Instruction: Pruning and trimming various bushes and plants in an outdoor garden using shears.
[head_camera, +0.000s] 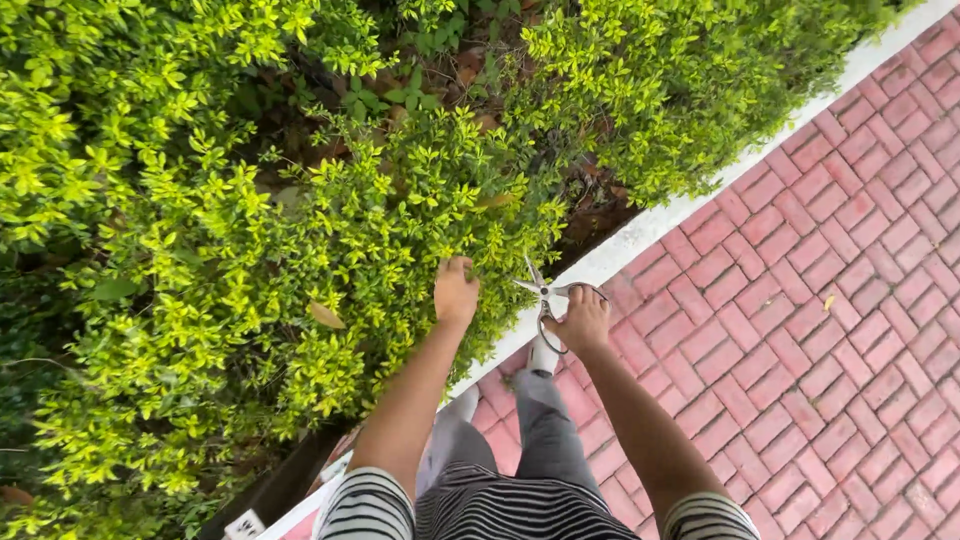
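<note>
Bright, even daylight from above, soft shadows only deep inside the hedge (250, 200), no glare, sharp focus in the centre, slight wide-angle bending at the edges

left fingertips (457, 266) buried in hedge (250, 200) leaves.

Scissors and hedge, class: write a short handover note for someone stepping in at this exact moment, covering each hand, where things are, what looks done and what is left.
Left hand: fingers reach into the foliage of the yellow-green hedge, apparently gripping a sprig.
Right hand: holds metal scissors, blades open, pointing at the hedge edge, not around a stem.
Position: standing on red brick paving, beside the white kerb.
Done: cannot tell; no clippings visible.
Left: the hedge top looks uneven, so trimming probably continues.
</note>
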